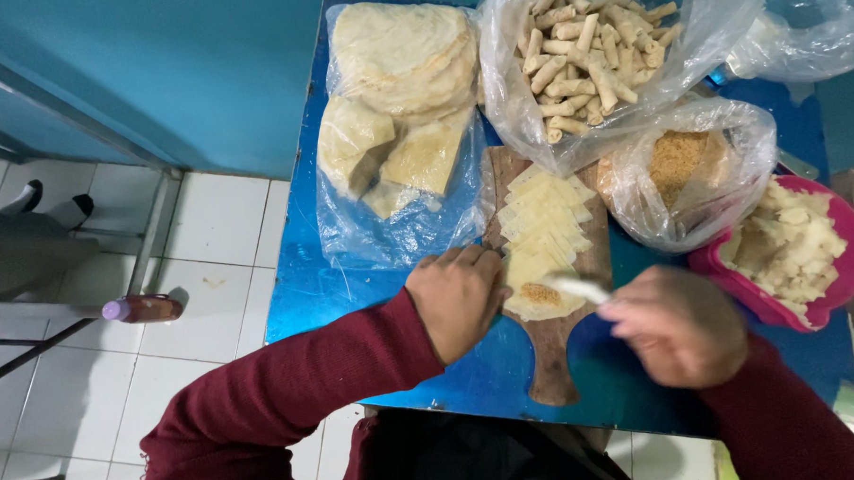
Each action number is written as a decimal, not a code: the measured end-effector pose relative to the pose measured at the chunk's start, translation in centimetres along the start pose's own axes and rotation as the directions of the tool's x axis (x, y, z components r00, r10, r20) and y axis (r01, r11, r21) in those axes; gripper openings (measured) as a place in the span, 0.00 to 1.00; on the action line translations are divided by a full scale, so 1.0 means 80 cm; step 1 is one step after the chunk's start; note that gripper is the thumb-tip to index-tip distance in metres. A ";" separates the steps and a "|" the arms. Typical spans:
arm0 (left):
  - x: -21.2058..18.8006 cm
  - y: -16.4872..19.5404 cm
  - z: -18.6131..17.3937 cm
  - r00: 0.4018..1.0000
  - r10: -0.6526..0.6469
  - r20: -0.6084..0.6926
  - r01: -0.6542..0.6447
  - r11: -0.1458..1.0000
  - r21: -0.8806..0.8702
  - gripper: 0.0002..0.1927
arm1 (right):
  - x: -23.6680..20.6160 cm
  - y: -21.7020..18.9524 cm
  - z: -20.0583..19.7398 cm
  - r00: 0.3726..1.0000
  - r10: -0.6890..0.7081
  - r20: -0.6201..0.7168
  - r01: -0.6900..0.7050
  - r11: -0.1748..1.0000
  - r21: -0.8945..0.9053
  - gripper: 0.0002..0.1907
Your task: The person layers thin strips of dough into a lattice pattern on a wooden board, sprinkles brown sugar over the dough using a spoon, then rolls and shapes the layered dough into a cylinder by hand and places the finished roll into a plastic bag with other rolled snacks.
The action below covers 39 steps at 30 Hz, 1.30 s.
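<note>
On the floor at nine o'clock, well apart from the work, a small bottle (142,308) is lying on the white tiles. On the blue worktop (306,292), a clear bag of stacked flat wrappers (398,90) is sitting at eleven o'clock.

The left hand (457,300) is resting at the left edge of the wooden board (554,359), its fingers (475,259) curled together and pressing down on the edge of the nearest dough sheet (543,297). That sheet is lying at the near end of a row of overlapping pale sheets (540,217) running toward twelve o'clock along the board. A small heap of brownish filling (540,293) is sitting on it.

The sheet looks thin, soft and light, likely to tear or stick if pulled; it is probably best held flat at its edge with the fingertips, as the left hand is doing.

At twelve o'clock, a bag of finished rolls (586,59) is lying open. At one o'clock a smaller bag of crumbly brown filling (680,160) is slumping beside the board.

The right hand (676,326) is blurred, its fingers closed around the handle of a pale utensil (575,287) whose tip is touching the sheet near the filling. At three o'clock a pink bowl (849,273) is holding pale cubed pieces (787,246).
</note>
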<state>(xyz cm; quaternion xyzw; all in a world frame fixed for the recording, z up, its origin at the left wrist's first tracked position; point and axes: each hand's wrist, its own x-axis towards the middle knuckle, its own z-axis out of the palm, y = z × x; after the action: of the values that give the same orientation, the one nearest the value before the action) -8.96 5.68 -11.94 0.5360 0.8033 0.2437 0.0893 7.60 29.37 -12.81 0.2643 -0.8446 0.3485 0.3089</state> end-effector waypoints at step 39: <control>0.010 0.014 0.014 0.965 0.193 -0.178 -0.235 0.937 -0.257 0.10 | 0.029 -0.047 0.042 0.552 0.834 -0.001 -0.833 0.552 -0.012 0.13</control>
<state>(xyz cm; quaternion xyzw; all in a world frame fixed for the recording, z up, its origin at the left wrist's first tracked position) -7.96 7.09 -12.26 0.5829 0.7027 0.4009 0.0754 7.42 24.02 -11.50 -0.1675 -0.8717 0.4480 0.1067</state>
